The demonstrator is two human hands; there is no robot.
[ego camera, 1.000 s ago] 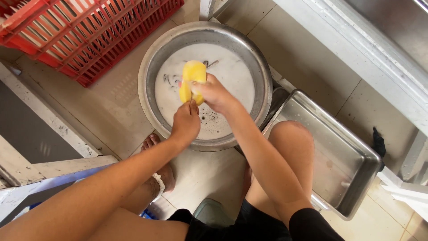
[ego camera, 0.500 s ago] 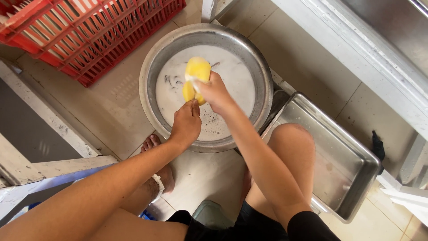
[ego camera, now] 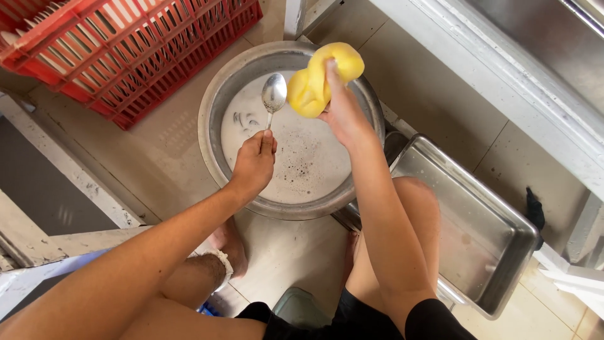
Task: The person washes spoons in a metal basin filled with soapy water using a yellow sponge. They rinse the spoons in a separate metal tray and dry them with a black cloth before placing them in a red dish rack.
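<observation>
A: Step in hand?

B: Washing cutlery, by the look of it. Left hand point(ego camera: 253, 165) closed around the handle of a metal spoon point(ego camera: 273, 96), bowl end raised and pointing away from the person. Right hand point(ego camera: 343, 116) clenched on a yellow sponge point(ego camera: 321, 79), bunched up, just right of the spoon's bowl. Near, but I can't tell if they touch.

A: Where's all this sitting?

B: Both hands hang over a round metal basin point(ego camera: 217, 104) with cloudy water and dark specks in it. The spoon is above the far half of the basin, out of the water.

A: What would the next move call for?

B: My judgement: bringing sponge and spoon bowl together and wiping, with the left grip steady so the handle doesn't twist.

A: Surface and surroundings?

B: No table. The basin rests on a pale floor point(ego camera: 170, 151), the person crouched over it, knees either side. Right of the right arm, a rectangular steel tray point(ego camera: 503, 252). Beyond the left hand, a red plastic crate point(ego camera: 119, 44). A pale ledge point(ego camera: 478, 69) runs beyond the right hand.
</observation>
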